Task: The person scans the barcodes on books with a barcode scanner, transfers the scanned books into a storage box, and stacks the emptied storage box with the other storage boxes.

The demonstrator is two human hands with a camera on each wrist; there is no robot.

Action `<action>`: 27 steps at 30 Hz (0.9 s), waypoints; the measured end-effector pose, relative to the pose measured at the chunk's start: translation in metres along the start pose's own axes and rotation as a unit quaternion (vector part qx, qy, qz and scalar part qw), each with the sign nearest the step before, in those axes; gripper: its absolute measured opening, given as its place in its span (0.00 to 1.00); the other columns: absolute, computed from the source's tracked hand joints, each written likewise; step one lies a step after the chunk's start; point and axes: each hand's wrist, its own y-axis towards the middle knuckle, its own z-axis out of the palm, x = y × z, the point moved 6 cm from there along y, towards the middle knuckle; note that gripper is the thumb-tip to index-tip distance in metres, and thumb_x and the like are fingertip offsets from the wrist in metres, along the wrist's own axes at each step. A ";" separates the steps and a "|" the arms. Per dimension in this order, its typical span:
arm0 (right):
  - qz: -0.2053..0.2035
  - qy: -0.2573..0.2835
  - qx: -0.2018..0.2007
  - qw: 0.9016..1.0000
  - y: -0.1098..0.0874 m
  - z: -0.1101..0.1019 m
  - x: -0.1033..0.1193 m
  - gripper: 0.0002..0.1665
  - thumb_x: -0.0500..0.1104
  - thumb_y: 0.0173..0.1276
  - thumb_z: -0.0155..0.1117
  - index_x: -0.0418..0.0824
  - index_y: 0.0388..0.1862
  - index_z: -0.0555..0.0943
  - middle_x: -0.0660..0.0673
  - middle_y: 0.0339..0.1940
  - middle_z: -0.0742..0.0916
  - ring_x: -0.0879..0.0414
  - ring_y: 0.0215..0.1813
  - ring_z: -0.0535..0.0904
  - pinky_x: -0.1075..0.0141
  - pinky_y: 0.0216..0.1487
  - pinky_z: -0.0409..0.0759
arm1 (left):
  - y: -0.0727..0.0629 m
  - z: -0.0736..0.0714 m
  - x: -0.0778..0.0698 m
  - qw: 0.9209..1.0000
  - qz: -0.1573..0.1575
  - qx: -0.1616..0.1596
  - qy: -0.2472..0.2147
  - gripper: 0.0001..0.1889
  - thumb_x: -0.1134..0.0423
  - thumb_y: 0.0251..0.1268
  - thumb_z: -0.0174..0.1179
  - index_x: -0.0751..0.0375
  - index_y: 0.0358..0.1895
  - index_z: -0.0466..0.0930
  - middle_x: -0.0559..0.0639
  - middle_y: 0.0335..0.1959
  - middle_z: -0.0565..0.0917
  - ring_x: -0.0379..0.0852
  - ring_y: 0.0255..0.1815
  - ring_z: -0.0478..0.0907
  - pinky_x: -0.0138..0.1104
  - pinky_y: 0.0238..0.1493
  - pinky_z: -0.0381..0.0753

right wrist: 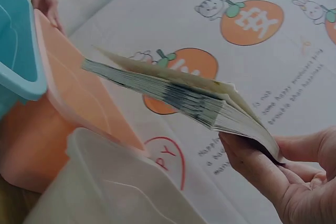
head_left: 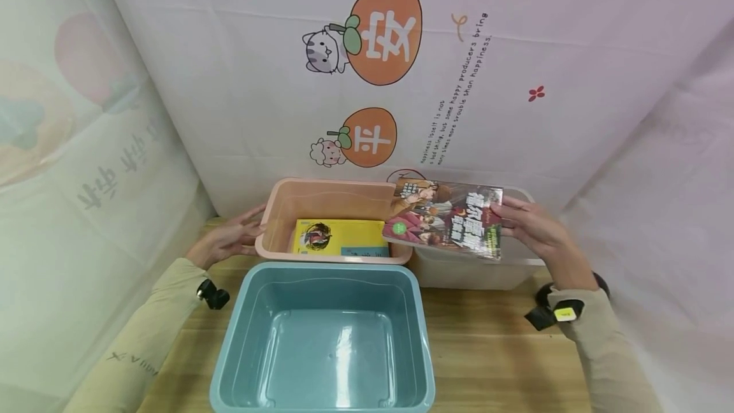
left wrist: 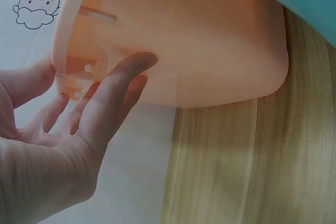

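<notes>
My right hand (head_left: 530, 225) pinches the right end of a comic-style paperback book (head_left: 444, 217), thumb on one side and fingers on the other. The book, its illustrated cover facing up, hangs over the white bin (head_left: 476, 276) and the right end of the pink bin (head_left: 338, 188). In the right wrist view its page edges (right wrist: 157, 90) show, the cover lifted slightly. My left hand (head_left: 232, 239) touches the left end of the pink bin, its fingers extended against the outer wall and rim in the left wrist view. A yellow book (head_left: 344, 233) lies inside the pink bin.
In front stands a blue bin (head_left: 329, 349) with a bare floor, close against the pink one. All bins stand on a wooden table (head_left: 493, 349). A printed white cloth (head_left: 258, 81) hangs behind and on both sides.
</notes>
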 end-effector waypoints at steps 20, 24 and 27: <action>0.019 -0.032 0.016 0.999 0.067 0.078 -0.034 0.36 0.39 0.85 0.52 0.30 0.85 0.54 0.55 0.45 0.90 0.62 0.47 0.87 0.68 0.48 0.86 | -0.005 0.003 -0.002 1.000 0.006 0.009 -0.005 0.42 0.62 0.86 0.50 0.46 0.87 0.30 0.66 0.86 0.45 0.56 0.70 0.75 0.41 0.54 0.86; 0.022 -0.033 0.019 0.999 0.080 0.089 -0.036 0.36 0.38 0.85 0.53 0.30 0.84 0.55 0.55 0.43 0.90 0.62 0.45 0.87 0.68 0.46 0.86 | -0.005 0.002 -0.004 1.000 0.010 0.006 0.000 0.42 0.61 0.85 0.50 0.47 0.87 0.30 0.67 0.86 0.45 0.52 0.66 0.78 0.41 0.54 0.85; 0.023 -0.032 0.022 0.999 0.088 0.097 -0.038 0.33 0.36 0.85 0.52 0.29 0.83 0.58 0.55 0.42 0.90 0.62 0.44 0.88 0.67 0.45 0.86 | -0.005 0.003 -0.004 1.000 0.008 0.003 0.007 0.42 0.61 0.85 0.51 0.46 0.87 0.31 0.68 0.86 0.44 0.55 0.68 0.77 0.42 0.55 0.85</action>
